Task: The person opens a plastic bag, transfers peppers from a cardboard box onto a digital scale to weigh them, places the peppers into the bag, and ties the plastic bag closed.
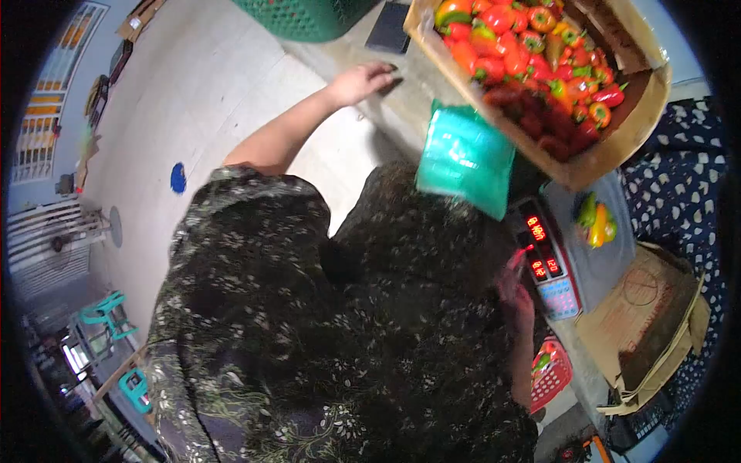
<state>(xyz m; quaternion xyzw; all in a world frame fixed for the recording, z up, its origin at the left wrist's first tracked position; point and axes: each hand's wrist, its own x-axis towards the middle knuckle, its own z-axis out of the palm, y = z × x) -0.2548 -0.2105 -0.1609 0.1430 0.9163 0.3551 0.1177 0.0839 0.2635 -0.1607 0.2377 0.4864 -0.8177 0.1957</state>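
1. Grip first: my right hand is a blur beside the scale, at its display edge; I can't tell whether those fingers pinch anything.
2. My left hand is over the grey ledge, fingers loosely extended, pinching nothing I can see.
3. Here on the pan, near its upper edge, sit the green and yellow peppers, just below the box's lower corner. The display glows red, so I judge a weight is registering; lifting them off isn't done.
4. Up in the cardboard box, red peppers crowd to the upper edge: the bulk, by my reckoning, is off the scale.
5. Teal packet beside the box's lower-left edge; red basket below the scale, some contents inside. Whether those count as finished, I can't tell.
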